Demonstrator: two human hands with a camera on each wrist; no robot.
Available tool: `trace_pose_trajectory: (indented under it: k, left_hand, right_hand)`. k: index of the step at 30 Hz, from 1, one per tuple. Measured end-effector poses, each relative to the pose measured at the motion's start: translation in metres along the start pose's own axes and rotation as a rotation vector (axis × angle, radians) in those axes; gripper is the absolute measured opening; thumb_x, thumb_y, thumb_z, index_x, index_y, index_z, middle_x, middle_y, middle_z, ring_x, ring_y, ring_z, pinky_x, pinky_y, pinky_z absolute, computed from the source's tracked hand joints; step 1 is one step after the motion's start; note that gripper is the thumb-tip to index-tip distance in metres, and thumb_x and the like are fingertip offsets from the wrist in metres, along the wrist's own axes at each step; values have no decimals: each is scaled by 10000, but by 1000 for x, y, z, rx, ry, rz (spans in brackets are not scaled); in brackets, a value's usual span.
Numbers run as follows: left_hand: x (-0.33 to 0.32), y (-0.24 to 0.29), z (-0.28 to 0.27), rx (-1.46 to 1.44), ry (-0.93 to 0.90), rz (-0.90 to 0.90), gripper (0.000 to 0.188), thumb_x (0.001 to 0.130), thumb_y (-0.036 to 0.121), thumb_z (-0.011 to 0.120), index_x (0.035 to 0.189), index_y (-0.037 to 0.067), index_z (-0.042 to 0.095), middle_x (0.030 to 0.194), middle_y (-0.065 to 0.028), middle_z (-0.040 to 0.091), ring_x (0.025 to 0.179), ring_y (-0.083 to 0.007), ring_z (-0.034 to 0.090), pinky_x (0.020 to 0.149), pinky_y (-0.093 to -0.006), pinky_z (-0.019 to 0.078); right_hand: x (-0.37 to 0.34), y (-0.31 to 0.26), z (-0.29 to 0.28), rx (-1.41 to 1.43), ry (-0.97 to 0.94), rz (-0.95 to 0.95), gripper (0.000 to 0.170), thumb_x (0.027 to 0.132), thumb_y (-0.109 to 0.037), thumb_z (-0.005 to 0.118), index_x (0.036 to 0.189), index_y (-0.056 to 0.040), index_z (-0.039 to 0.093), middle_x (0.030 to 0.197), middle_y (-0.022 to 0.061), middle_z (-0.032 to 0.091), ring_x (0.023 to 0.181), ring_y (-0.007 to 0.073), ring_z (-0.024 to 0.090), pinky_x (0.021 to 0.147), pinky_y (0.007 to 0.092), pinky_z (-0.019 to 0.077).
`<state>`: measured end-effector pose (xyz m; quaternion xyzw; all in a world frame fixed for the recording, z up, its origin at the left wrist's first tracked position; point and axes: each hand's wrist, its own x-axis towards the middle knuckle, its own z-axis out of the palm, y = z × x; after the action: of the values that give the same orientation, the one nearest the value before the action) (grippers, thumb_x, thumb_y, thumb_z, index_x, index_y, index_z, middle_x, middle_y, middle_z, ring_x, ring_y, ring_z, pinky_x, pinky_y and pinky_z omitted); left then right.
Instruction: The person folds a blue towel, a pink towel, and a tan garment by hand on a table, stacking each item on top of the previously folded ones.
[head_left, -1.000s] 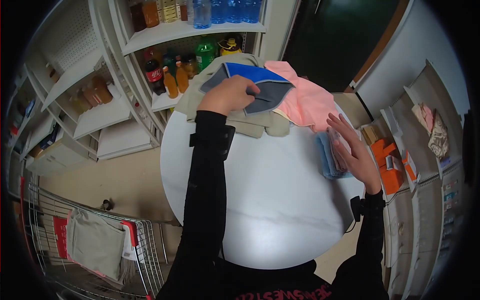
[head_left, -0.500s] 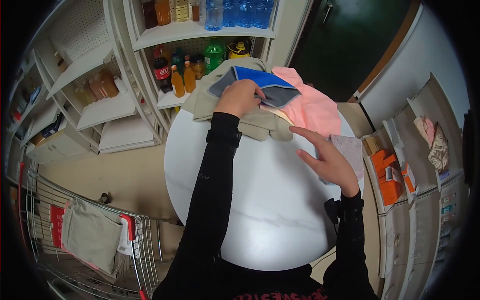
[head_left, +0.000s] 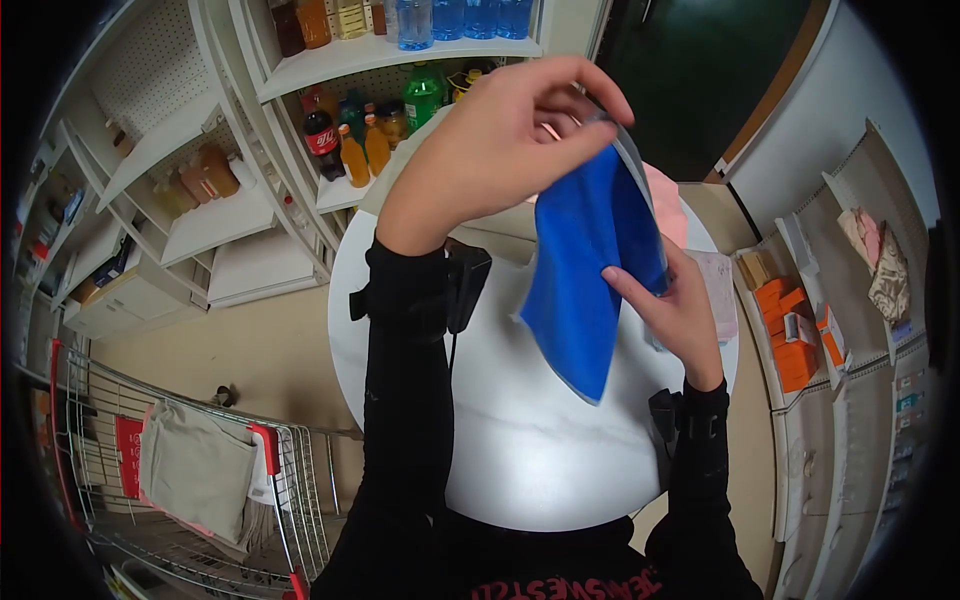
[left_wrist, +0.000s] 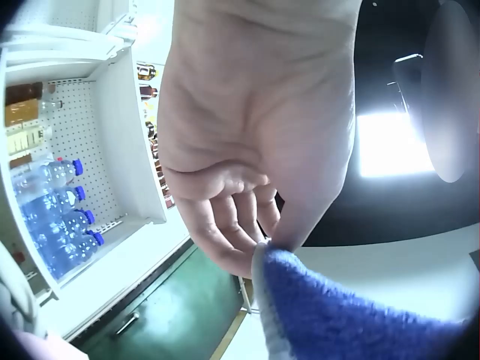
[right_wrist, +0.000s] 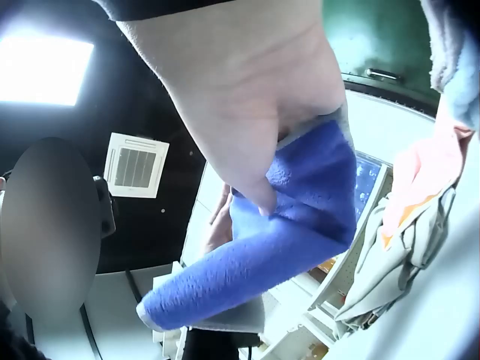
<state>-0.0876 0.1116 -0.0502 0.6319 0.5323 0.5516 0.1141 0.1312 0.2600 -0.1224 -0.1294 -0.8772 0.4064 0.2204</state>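
A blue cloth [head_left: 585, 270] with a grey edge hangs above the white round table [head_left: 520, 450]. My left hand [head_left: 500, 140] pinches its top edge between thumb and fingers; the left wrist view shows that pinch at the corner of the cloth [left_wrist: 315, 300]. Lower down, my right hand [head_left: 675, 310] grips the cloth's right side, thumb on the blue face and fingers hidden behind it. In the right wrist view the thumb of the right hand [right_wrist: 240, 112] presses into the blue cloth [right_wrist: 300, 195], which folds and droops below it.
Pink cloth [head_left: 668, 205] and grey-green cloth [head_left: 490, 236] lie at the table's far side, a folded pale cloth [head_left: 712, 285] at its right. Bottle shelves [head_left: 400, 62] stand behind. A shopping cart [head_left: 200, 400] holding cloth is at the lower left, more shelves [head_left: 830, 290] at the right.
My left hand has lifted the blue and grey cloth off the pile, up and toward me. The right hand, empty before, has taken hold of its side.
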Motion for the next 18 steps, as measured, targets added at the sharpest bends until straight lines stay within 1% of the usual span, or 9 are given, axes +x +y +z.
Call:
trace_pose_trajectory:
  k: [2,3,7,8,11,12,14,15,18]
  left_hand:
    - [0,-13,0,74,178,58,227,971,102,699,1187,68,759,1000,-38,725,906,-101,670,841,-252,548]
    - [0,-15,-1,112,268,89,246,960,120,703,1194,89,773,966,-53,732,860,-111,672,793,-255,553]
    - [-5,-1,-16,294,330,171,288,976,97,719,1261,78,758,1016,-74,746,895,-109,678,828,-258,559]
    - [-10,8,-17,298,333,165,288,976,97,719,1261,78,758,1016,-74,746,895,-109,678,828,-258,559]
    - [-28,57,-13,100,580,-27,330,1031,-37,622,1358,-37,658,1143,-71,716,973,-98,673,846,-223,559]
    - [-34,55,-18,117,566,-43,330,1031,-37,622,1358,-37,658,1143,-71,716,973,-98,673,846,-223,559]
    - [-58,47,-36,250,441,184,310,967,58,735,1276,42,754,1103,-89,774,949,-124,705,866,-259,561]
    - [-74,52,-43,266,429,167,310,967,58,735,1276,42,754,1103,-89,774,949,-124,705,866,-259,561]
    - [-147,75,-55,315,67,-310,268,936,33,772,1203,13,787,1140,-91,800,1017,-146,729,900,-286,568]
  right_hand:
    - [-3,1,-2,190,10,28,420,967,-186,805,1318,6,677,1106,58,732,981,123,655,928,300,541]
    - [-2,4,-5,191,12,27,420,967,-186,805,1318,6,677,1106,58,732,981,123,655,928,300,541]
    - [0,20,-19,87,56,33,330,975,-149,789,1254,4,704,1103,55,732,987,119,653,906,275,525]
    - [-1,18,-20,97,81,8,305,972,-139,787,1231,4,712,1093,55,736,989,120,657,898,273,524]
    - [-5,11,-25,151,135,-35,256,967,-119,783,1185,4,728,1074,54,744,993,123,666,882,269,522]
    - [-7,6,-29,101,134,-105,232,953,-115,790,1144,4,736,1061,63,748,987,142,675,881,282,525]
    - [-14,-2,-36,7,131,-229,185,923,-107,805,1061,5,754,1035,81,755,975,181,692,879,308,532]
    - [-15,-5,-42,32,129,-223,185,923,-107,805,1061,5,754,1035,81,755,975,181,692,879,308,532]
    - [-24,-4,-52,-32,-378,-336,165,869,-116,835,955,7,767,1012,109,766,945,263,714,869,344,553]
